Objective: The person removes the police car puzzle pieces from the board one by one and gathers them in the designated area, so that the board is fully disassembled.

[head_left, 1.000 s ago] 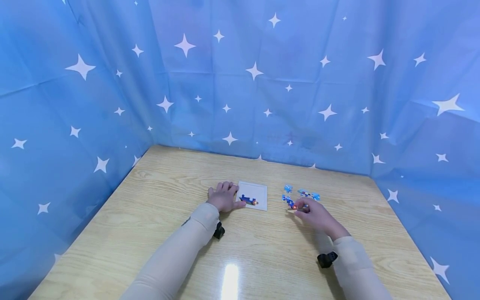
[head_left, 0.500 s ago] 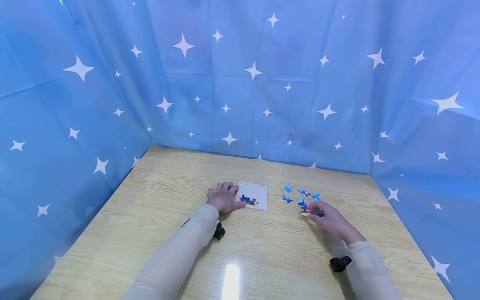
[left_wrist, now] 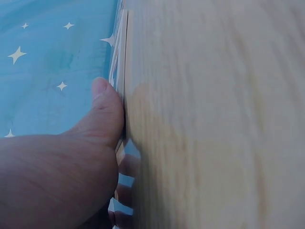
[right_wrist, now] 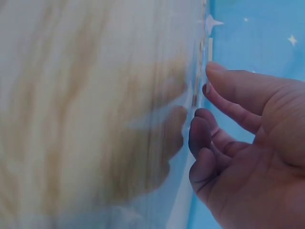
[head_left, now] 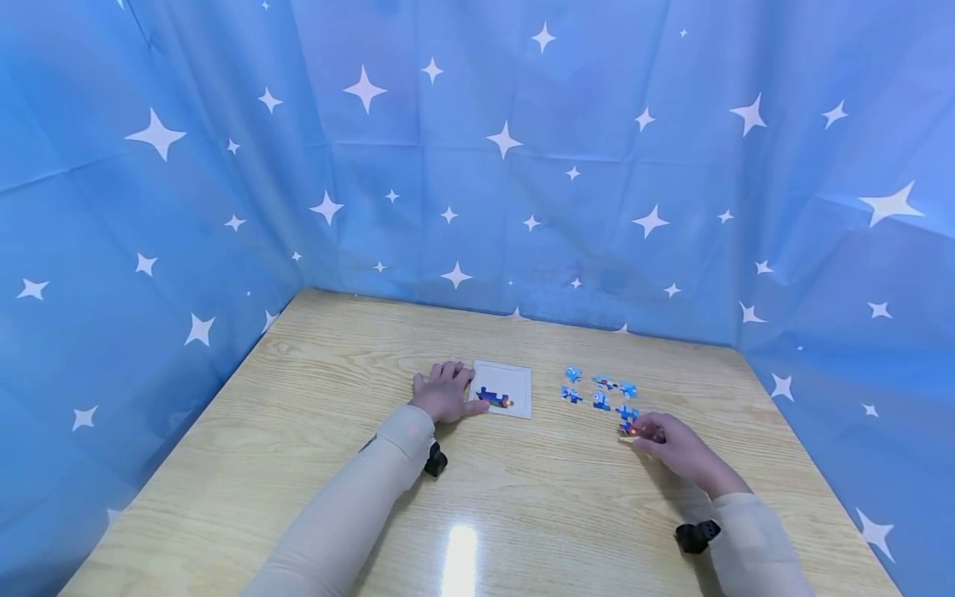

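A white square puzzle tray (head_left: 522, 376) lies mid-table in the head view. Joined jigsaw pieces (head_left: 495, 399), dark blue with an orange spot, sit along its near side. My left hand (head_left: 445, 395) rests at the tray's left side, fingers spread, thumb by the near corner. To the right, my right hand (head_left: 681, 445) pinches a small blue-and-red jigsaw piece (head_left: 627, 429) between thumb and forefinger. In the right wrist view that piece (right_wrist: 210, 50) shows only as a thin pale edge; its picture is hidden there. The left wrist view shows my thumb (left_wrist: 108, 112) against the tray's edge.
Several loose blue jigsaw pieces (head_left: 600, 401) lie between the tray and my right hand, in loose rows. The wooden table (head_left: 358, 356) ends at a blue star-patterned curtain (head_left: 477, 199) behind and at both sides.
My right hand has moved right and nearer to me with the pinched piece, uncovering loose pieces behind it. The left hand and the tray stay in place.
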### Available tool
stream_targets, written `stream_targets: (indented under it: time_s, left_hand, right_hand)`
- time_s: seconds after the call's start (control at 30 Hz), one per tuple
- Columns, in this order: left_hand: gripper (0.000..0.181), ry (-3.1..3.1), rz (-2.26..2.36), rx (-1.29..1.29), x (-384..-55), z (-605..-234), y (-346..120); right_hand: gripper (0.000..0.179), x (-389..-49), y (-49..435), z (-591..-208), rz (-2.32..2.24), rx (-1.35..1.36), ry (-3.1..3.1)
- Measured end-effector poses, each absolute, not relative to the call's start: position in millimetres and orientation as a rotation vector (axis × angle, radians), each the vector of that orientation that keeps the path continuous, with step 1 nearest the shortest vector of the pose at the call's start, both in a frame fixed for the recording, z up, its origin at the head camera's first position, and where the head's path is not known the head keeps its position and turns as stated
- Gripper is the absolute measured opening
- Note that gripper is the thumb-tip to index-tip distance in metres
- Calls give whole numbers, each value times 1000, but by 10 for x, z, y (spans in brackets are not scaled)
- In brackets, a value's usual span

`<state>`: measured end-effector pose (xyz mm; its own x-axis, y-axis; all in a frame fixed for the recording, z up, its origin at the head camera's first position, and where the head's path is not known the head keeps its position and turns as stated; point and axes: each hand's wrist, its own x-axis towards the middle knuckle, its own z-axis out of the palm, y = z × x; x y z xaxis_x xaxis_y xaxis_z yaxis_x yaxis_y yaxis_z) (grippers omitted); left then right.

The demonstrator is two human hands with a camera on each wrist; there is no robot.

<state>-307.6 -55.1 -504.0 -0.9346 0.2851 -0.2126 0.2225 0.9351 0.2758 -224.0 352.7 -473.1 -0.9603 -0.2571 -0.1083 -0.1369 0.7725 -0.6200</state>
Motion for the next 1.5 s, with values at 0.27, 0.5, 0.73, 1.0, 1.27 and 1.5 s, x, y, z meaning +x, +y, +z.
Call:
stream_targets:
  time_s: [0.27, 0.5, 0.73, 1.0, 1.27, 1.5]
  left_hand:
    - [83, 2851, 369, 392, -3020, -4998, -560]
    - [81, 2863, 401, 409, -2937, -4901, -572]
    - [85, 2859, 387, 386, -3018, -4997, -558]
    - [84, 2857, 378, 391, -3011, -4971, -560]
    - [85, 2865, 379, 384, -3041, -5046, -567]
    - [85, 2871, 376, 383, -3054, -5047, -558]
  right_hand:
    - [22, -2238, 3583, -4754, -945, -348, 2761]
    - [19, -2240, 3593, -4775, -928, -353, 2775]
    - [25, -2230, 3602, -4767, -935, -326, 2786]
    - [28, -2265, 3531, -4677, -883, -315, 2817]
    - [27, -2437, 3131, -4582, -956, -349, 2788]
    - [26, -2641, 2652, -4605, -962, -485, 2771]
